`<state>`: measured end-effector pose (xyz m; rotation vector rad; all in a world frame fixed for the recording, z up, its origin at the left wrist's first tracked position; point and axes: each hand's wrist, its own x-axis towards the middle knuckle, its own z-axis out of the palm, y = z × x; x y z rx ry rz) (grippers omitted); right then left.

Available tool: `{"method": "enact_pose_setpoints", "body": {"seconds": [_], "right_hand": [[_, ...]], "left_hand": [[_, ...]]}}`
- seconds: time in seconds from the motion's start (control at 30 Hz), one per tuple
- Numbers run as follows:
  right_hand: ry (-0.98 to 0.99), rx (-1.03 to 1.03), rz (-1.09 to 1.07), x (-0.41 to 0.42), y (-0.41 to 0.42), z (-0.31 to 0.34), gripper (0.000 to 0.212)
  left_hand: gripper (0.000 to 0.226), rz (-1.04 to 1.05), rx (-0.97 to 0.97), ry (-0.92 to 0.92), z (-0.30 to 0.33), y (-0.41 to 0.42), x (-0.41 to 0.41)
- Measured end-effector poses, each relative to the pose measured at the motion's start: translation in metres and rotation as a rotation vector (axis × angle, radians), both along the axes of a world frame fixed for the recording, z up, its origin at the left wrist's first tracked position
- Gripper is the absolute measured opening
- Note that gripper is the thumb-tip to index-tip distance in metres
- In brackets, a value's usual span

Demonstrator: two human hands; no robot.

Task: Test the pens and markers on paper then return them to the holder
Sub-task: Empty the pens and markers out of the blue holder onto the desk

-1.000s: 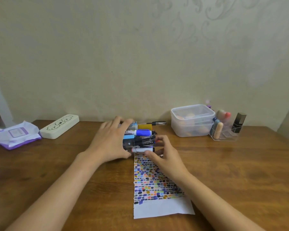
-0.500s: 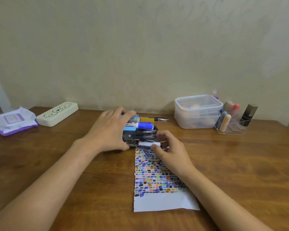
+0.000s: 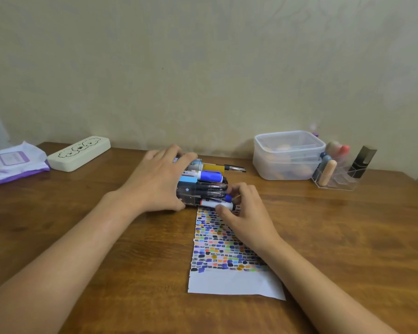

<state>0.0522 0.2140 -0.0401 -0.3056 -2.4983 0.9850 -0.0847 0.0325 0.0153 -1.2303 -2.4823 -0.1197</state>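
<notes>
Left hand (image 3: pixel 158 183) curled over holder (image 3: pixel 187 190), which lies on its side on wooden table (image 3: pixel 82 237), pens pointing right; right hand (image 3: pixel 245 210) pinches white marker (image 3: pixel 216 204) at holder mouth, above far end of colour-swatched paper (image 3: pixel 223 249)

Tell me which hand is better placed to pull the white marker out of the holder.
The right hand: its fingers already pinch the white marker at the holder's open end. The left hand is wrapped over the holder, steadying it.
</notes>
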Motion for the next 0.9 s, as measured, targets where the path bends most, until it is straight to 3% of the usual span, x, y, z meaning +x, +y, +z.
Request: {"method": "enact_pose_setpoints", "body": {"seconds": [0.13, 0.27, 0.53, 0.67, 0.77, 0.83, 0.9], "right_hand": [[0.014, -0.008, -0.002, -0.001, 0.000, -0.002, 0.034], [0.133, -0.019, 0.083, 0.004, -0.003, 0.001, 0.058], [0.164, 0.043, 0.044, 0.002, 0.000, 0.009, 0.021], [0.180, -0.016, 0.002, 0.003, 0.006, 0.009, 0.020], [0.164, -0.043, 0.018, 0.004, 0.005, 0.010, 0.031], [0.129, -0.017, 0.066, 0.004, 0.001, 0.010, 0.042], [0.122, 0.049, 0.077, 0.003, -0.001, 0.009, 0.039]], "left_hand": [[0.109, -0.001, -0.001, 0.000, 0.001, 0.000, 0.000], [0.108, 0.003, -0.010, 0.028, 0.000, 0.000, 0.001], [0.108, -0.002, -0.029, 0.015, 0.001, 0.000, 0.000], [0.108, -0.003, -0.040, 0.005, 0.003, -0.001, -0.001], [0.108, 0.013, -0.047, 0.004, 0.003, -0.002, -0.003], [0.108, 0.018, -0.043, 0.025, 0.002, -0.003, -0.003], [0.110, 0.019, -0.045, 0.037, 0.002, -0.003, -0.004]]}}
